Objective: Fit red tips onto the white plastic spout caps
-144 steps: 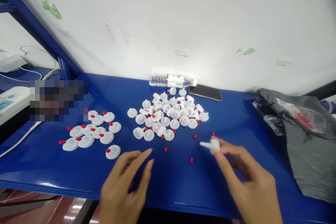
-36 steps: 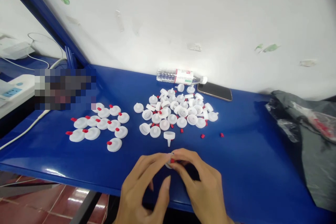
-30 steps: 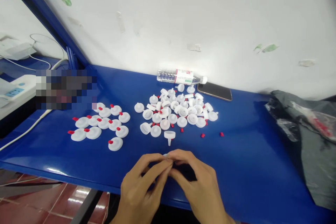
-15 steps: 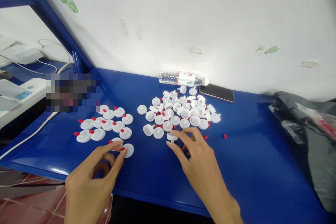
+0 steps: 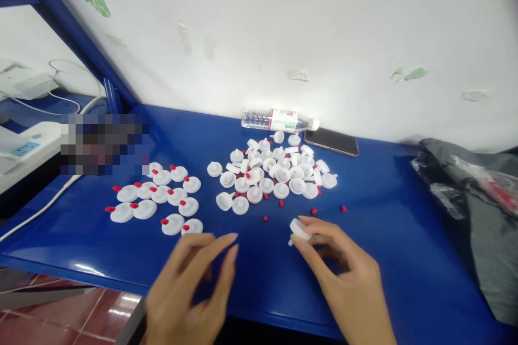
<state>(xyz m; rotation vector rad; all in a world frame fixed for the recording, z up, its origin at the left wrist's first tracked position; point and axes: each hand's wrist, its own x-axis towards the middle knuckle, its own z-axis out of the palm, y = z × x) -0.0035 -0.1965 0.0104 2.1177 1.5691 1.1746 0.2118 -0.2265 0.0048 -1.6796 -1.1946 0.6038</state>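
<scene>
Between thumb and index finger, my right hand [image 5: 342,264] holds a white spouted cap [image 5: 300,228], tilted with its spout toward the lower left. My left hand [image 5: 194,285] hovers over the near part of the table, thumb and index finger apart with nothing between them. Just beyond it lies a group of white caps fitted with red tips [image 5: 161,194]. In the middle, a heap of white spouted caps [image 5: 267,186] lies jumbled, mostly without red tips. Small loose red tips [image 5: 314,211] are scattered along the heap's near side, one [image 5: 265,219] between my hands.
A clear labelled bottle [image 5: 279,120] lies at the back of the blue table [image 5: 259,291], beside a dark phone [image 5: 332,141]. Grey fabric and plastic wrapping [image 5: 477,199] occupy the right side. A white power strip [image 5: 30,145] and cable stand at the left, near a blue frame.
My left hand has let go of the red-tipped cap and moved right. My right hand has drawn a white cap away from the heap, rightward and nearer, and tilted it.
</scene>
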